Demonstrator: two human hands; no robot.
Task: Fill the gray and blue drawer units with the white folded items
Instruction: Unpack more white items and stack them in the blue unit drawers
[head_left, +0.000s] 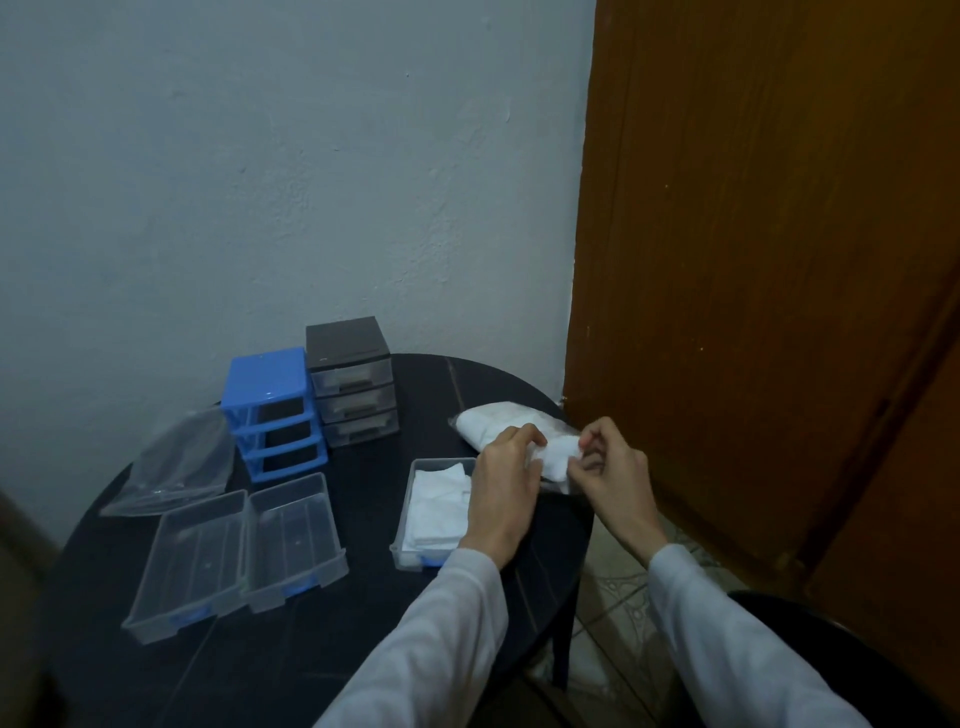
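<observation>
- A round black table (426, 613) stands against a pale wall, with a brown wooden door (779, 260) to the right.
- At the back of the table, a blue drawer frame (272, 410) stands with its three slots vacant; a gray drawer unit (353, 382) stands touching its right side, its three clear drawers pushed in.
- Two clear drawers (239, 551) with blue handles lie side by side near the front left; an empty clear plastic bag (174, 467) lies behind them.
- A third clear drawer (415, 493), right of centre, holds a stack of white folded items (436, 506).
- A plastic pack of white items (506, 421) lies at the table's right edge.
- The left hand (506, 483) and right hand (613, 475), fingers curled, together pinch one white folded piece (558, 457) just in front of the pack.
- Both arms wear light sleeves.
</observation>
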